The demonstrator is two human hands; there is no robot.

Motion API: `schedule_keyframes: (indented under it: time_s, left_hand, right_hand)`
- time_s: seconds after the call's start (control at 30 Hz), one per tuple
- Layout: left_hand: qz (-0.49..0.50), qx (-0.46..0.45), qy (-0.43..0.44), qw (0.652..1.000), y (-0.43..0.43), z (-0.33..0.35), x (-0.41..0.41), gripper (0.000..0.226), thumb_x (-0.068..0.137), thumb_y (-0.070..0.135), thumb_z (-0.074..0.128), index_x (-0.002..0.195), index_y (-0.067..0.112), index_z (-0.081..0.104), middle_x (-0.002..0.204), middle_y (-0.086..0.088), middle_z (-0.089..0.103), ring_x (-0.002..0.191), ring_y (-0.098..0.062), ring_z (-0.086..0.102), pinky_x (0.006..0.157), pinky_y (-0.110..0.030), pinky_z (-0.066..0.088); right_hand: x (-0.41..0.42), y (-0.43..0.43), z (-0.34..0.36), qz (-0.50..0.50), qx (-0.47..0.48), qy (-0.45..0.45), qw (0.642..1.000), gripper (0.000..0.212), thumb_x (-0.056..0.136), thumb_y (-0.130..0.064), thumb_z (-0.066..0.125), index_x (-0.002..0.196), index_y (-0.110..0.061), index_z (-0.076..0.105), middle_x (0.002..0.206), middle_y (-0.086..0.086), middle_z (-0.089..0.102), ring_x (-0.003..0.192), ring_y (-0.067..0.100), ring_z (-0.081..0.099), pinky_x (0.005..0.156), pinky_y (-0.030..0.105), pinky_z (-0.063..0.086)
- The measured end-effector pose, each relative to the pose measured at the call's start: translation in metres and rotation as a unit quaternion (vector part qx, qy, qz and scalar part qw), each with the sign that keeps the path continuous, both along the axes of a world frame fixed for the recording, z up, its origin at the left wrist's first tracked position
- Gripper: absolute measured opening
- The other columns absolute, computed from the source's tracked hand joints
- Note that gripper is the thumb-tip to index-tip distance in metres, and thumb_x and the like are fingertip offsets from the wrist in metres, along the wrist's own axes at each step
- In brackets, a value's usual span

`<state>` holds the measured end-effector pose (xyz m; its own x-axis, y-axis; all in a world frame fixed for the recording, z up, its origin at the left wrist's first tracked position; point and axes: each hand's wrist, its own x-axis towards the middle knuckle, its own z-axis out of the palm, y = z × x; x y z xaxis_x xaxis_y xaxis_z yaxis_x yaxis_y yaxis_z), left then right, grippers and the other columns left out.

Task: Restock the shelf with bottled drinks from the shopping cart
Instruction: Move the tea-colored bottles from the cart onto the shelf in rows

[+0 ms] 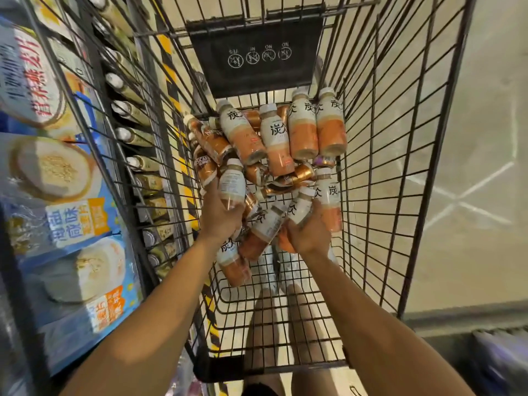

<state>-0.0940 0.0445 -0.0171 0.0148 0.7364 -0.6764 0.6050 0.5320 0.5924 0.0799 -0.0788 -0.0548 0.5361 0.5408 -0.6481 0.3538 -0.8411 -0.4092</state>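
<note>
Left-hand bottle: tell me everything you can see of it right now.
The bottle looks like clear plastic, with a white screw cap in place, a pale label showing its fine-print side, and orange-tan drink below the label. It is tilted, cap pointing away from the person, over the other bottles piled in the wire cart. The left hand has its grip round the lower half, hiding the base. Whether it touches its neighbours cannot be told.

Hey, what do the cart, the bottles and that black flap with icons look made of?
The cart looks like dark-coated metal wire: thin rigid grid bars. The bottles seem plastic with glossy printed sleeves; the copper ones shine metallic. The flap looks like matte black plastic, flat with white printed icons.
</note>
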Motion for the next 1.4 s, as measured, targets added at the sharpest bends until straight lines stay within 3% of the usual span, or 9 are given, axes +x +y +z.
schedule_keyframes:
  time_s: [0.13, 0.3, 0.47, 0.57, 0.77, 0.93, 1.13, 1.3, 1.4]
  left_hand:
    - [0.073, -0.085, -0.110, 0.988, -0.012, 0.040, -0.007, 0.064, 0.092, 0.004, 0.068, 0.138, 0.039, 0.042, 0.116, 0.010, 0.068, 0.102, -0.011, 0.071, 0.078, -0.027, 0.058]
    - [0.130, -0.119, -0.178, 0.968, -0.021, 0.112, -0.003, 0.071, 0.074, 0.028, 0.071, 0.142, 0.033, 0.051, 0.119, -0.004, 0.072, 0.100, -0.023, 0.072, 0.088, -0.047, 0.061]
    - [0.184, -0.129, -0.258, 0.940, -0.023, 0.192, 0.008, 0.078, 0.061, 0.024, 0.091, 0.131, 0.028, 0.057, 0.115, -0.007, 0.075, 0.100, -0.029, 0.074, 0.086, -0.049, 0.060]
    - [0.188, -0.120, -0.279, 0.934, -0.022, 0.238, 0.008, 0.066, 0.063, 0.022, 0.086, 0.122, 0.031, 0.059, 0.111, -0.004, 0.076, 0.100, -0.027, 0.073, 0.088, -0.052, 0.058]
    - [0.142, -0.066, -0.329, 0.931, -0.036, 0.316, -0.013, 0.059, 0.070, 0.016, 0.083, 0.123, 0.029, 0.062, 0.113, -0.007, 0.077, 0.103, -0.031, 0.073, 0.085, -0.052, 0.059]
    - [0.125, -0.010, -0.338, 0.933, -0.063, 0.375, -0.037, 0.058, 0.073, 0.017, 0.083, 0.126, 0.026, 0.060, 0.107, -0.002, 0.078, 0.097, -0.024, 0.076, 0.072, -0.037, 0.062]
    - [0.184, 0.082, -0.325, 0.924, -0.099, 0.414, -0.065, 0.097, 0.049, 0.042, 0.101, 0.134, 0.021, 0.060, 0.120, -0.004, 0.075, 0.106, -0.021, 0.074, 0.082, -0.037, 0.059]
    - [0.257, 0.145, -0.319, 0.901, -0.143, 0.445, -0.084, 0.062, 0.072, 0.018, 0.088, 0.128, 0.022, 0.061, 0.112, -0.001, 0.077, 0.099, -0.018, 0.075, 0.078, -0.031, 0.059]
    - [0.316, 0.189, -0.308, 0.877, -0.184, 0.462, -0.099, 0.078, 0.057, 0.035, 0.098, 0.125, 0.022, 0.062, 0.111, -0.001, 0.078, 0.098, -0.018, 0.075, 0.076, -0.031, 0.058]
  right_hand:
    - [0.015, -0.001, 0.042, -0.079, 0.105, 0.092, 0.987, 0.079, 0.086, -0.048, 0.079, 0.151, -0.038, 0.035, 0.125, -0.002, 0.069, 0.111, 0.023, 0.069, 0.091, 0.046, 0.060]
    - [0.034, 0.001, 0.112, -0.149, 0.154, 0.250, 0.944, 0.071, 0.094, -0.029, 0.078, 0.152, -0.035, 0.038, 0.130, 0.003, 0.067, 0.112, 0.016, 0.071, 0.082, 0.027, 0.063]
    - [0.041, 0.009, 0.190, -0.141, 0.164, 0.323, 0.921, 0.065, 0.098, -0.016, 0.061, 0.155, -0.034, 0.035, 0.135, 0.012, 0.062, 0.111, 0.026, 0.070, 0.088, 0.043, 0.063]
    - [0.040, 0.012, 0.240, -0.141, 0.175, 0.377, 0.899, 0.085, 0.079, -0.027, 0.077, 0.154, -0.036, 0.037, 0.138, 0.012, 0.061, 0.120, 0.031, 0.067, 0.097, 0.059, 0.058]
    - [0.034, 0.012, 0.329, -0.109, 0.205, 0.398, 0.888, 0.078, 0.091, 0.012, 0.065, 0.149, -0.035, 0.043, 0.126, 0.014, 0.068, 0.108, 0.029, 0.074, 0.085, 0.047, 0.062]
    - [0.021, 0.006, 0.390, -0.081, 0.226, 0.399, 0.885, 0.069, 0.097, 0.006, 0.055, 0.153, -0.032, 0.040, 0.134, 0.017, 0.065, 0.115, 0.035, 0.070, 0.092, 0.055, 0.060]
    - [0.009, 0.009, 0.442, 0.034, 0.241, 0.398, 0.885, 0.076, 0.086, 0.004, 0.075, 0.149, -0.025, 0.044, 0.127, 0.018, 0.069, 0.111, 0.036, 0.072, 0.097, 0.064, 0.056]
    - [-0.004, 0.000, 0.476, 0.157, 0.227, 0.402, 0.873, 0.070, 0.076, -0.020, 0.086, 0.137, -0.031, 0.053, 0.122, 0.007, 0.072, 0.101, 0.024, 0.077, 0.091, 0.053, 0.061]
    - [-0.023, -0.011, 0.493, 0.261, 0.222, 0.378, 0.860, 0.069, 0.073, -0.037, 0.090, 0.132, -0.044, 0.054, 0.122, -0.001, 0.073, 0.106, 0.025, 0.074, 0.093, 0.051, 0.062]
